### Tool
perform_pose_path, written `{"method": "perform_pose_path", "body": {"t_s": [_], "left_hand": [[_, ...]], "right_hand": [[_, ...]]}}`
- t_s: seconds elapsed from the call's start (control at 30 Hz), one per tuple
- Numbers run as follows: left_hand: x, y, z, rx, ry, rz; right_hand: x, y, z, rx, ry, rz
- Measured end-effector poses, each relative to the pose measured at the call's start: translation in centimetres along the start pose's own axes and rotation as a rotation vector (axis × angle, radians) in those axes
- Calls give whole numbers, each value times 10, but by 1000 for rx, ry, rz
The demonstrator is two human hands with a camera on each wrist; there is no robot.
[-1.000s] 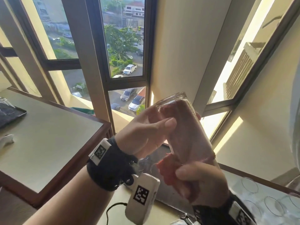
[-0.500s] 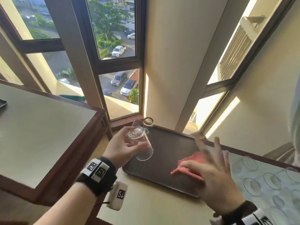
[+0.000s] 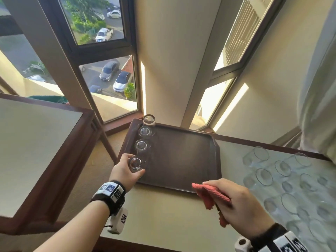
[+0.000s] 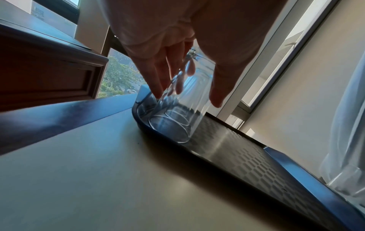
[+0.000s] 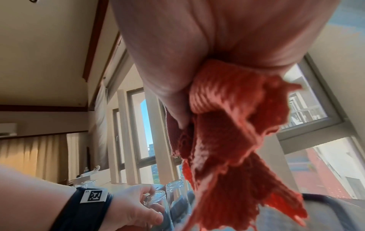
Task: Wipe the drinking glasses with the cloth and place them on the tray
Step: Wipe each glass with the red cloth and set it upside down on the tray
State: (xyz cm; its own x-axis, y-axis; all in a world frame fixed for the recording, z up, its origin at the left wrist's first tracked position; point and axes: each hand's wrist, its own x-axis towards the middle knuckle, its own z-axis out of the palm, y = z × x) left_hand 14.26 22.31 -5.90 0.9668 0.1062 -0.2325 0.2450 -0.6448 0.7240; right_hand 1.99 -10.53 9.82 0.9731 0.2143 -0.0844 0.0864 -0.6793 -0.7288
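Observation:
My left hand (image 3: 133, 167) grips a clear drinking glass (image 3: 135, 161), mouth down, at the near left corner of the dark brown tray (image 3: 181, 160). In the left wrist view the glass (image 4: 177, 115) leans slightly with its rim at the tray floor (image 4: 247, 148). Three more upturned glasses (image 3: 141, 145) line the tray's left edge behind it. My right hand (image 3: 223, 197) holds the bunched pink cloth (image 3: 211, 194) just past the tray's near right corner. From the right wrist, the cloth (image 5: 227, 132) hangs from my fist.
Several clear glasses (image 3: 281, 179) stand crowded on the table to the right of the tray. A second wooden-framed table (image 3: 36, 142) lies to the left across a gap. Windows and a wall pillar stand behind the tray, and a curtain (image 3: 318, 106) hangs at far right.
The glass came down from in front of the window to the tray's near left corner in my left hand. My right hand left the glass, took the cloth and drew back toward me.

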Motion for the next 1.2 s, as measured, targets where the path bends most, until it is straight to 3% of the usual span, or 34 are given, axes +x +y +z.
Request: {"method": "perform_pose_path", "body": {"t_s": [0.17, 0.27, 0.33, 0.43, 0.5, 0.67, 0.77, 0.87, 1.07, 1.2], "left_hand": [[-1, 6, 4, -2, 0, -35], [-12, 25, 4, 71, 147, -7], [-28, 55, 10, 94, 280, 58], [-54, 113, 39, 6, 302, 289], [-66, 152, 73, -43, 178, 456], [-88, 242, 194, 171, -391, 582], [-91, 274, 261, 270, -555, 557], [-93, 294, 310, 299, -595, 519], [-92, 301, 346, 235, -419, 425], [-103, 301, 318, -96, -303, 258]], "right_hand": [[-26, 9, -12, 95, 69, 140], [-40, 11, -22, 134, 145, 181], [-50, 12, -31, 187, 223, 225], [-67, 20, -46, 270, 393, 357], [-80, 29, -56, 312, 483, 427], [-118, 56, -91, 282, 625, 490], [-142, 71, -118, 273, 662, 517], [-166, 88, -142, 249, 693, 537], [-197, 115, -167, 274, 713, 522], [-196, 132, -168, 270, 718, 492]]}}
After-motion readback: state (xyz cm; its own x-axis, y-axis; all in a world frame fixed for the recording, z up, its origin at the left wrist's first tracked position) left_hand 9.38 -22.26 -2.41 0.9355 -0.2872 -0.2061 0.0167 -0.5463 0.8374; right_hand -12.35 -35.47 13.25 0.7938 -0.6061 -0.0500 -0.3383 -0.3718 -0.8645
